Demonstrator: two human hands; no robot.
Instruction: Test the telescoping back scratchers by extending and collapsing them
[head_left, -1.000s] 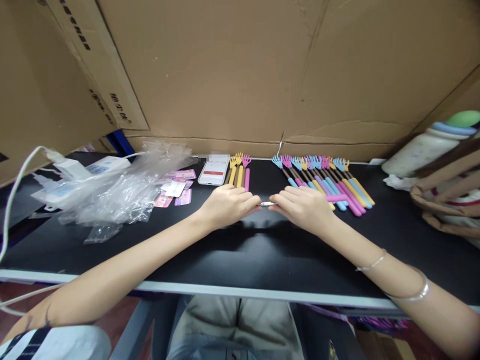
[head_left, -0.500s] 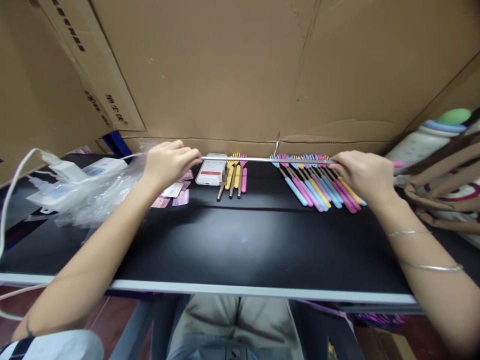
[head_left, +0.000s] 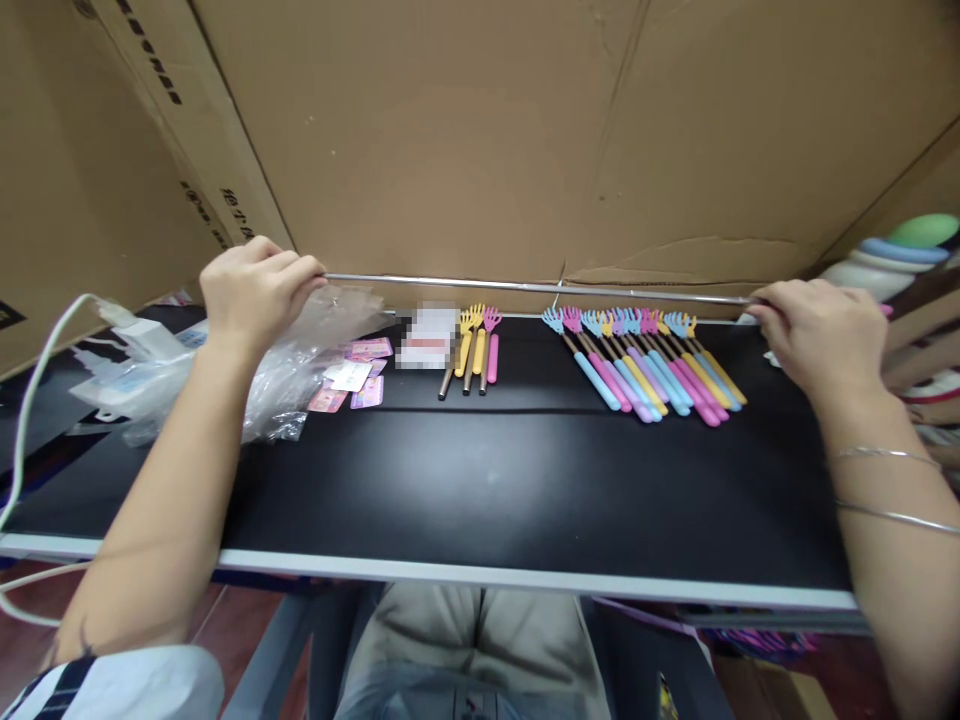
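Note:
A thin metal telescopic rod stretches level above the black table, drawn out long. My left hand is closed on its left end, above the plastic bags. Closed on the right end, with its pink handle, is my right hand. Below the rod lies a row of several colourful back scratchers with hand-shaped heads. A smaller group of three scratchers lies left of centre.
A phone lies beside the small group. Clear plastic bags, small pink cards and a white charger with cable sit at the left. Cardboard walls stand behind. A bottle and a bag are at the right.
My hands started together at the table's middle on a short collapsed rod. They have moved far apart and upward, pulling the rod out to its long length.

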